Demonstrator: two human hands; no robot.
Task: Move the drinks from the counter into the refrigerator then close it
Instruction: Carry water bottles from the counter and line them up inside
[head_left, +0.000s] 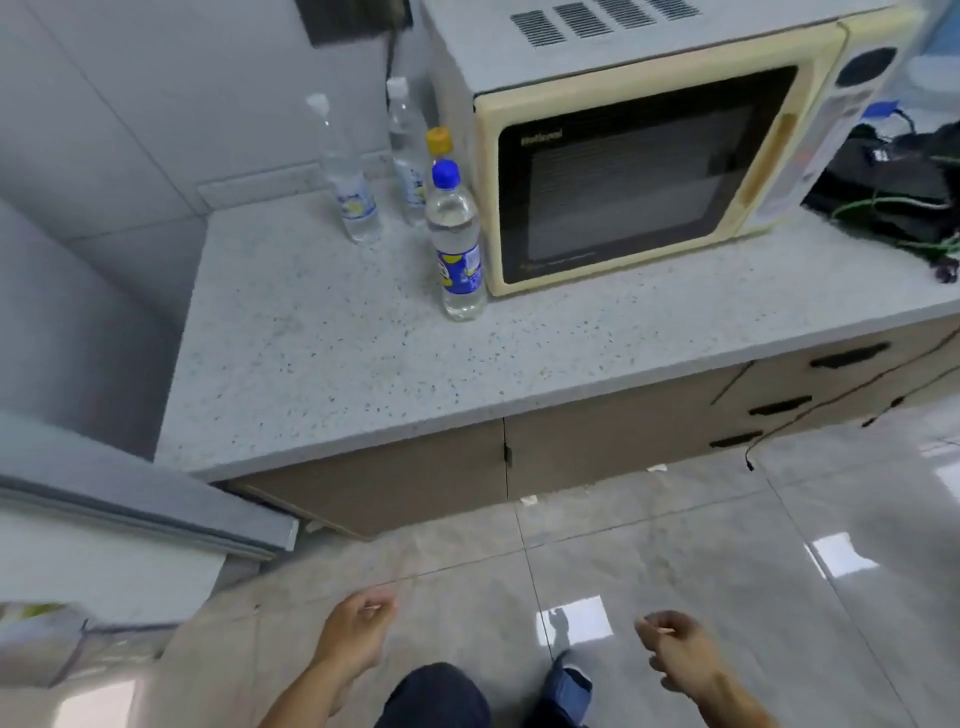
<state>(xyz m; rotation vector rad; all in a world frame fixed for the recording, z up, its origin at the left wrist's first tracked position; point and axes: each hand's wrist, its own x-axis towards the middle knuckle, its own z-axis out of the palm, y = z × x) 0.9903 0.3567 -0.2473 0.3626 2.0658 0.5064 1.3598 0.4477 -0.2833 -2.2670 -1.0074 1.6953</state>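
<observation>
Now both hands, left (358, 621) and right (675, 647), loosely curled and empty, well below four upright bottles (457, 234).

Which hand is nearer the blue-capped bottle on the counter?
Left. The left hand hangs low, slightly left of the blue-capped bottle; the right hand hangs farther off to its right. Neither touches it.

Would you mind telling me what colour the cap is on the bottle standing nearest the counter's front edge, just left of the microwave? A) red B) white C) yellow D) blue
D: the front bottle, upright on the counter beside the microwave, has a blue cap; the yellow-capped bottle stands behind it.
</observation>
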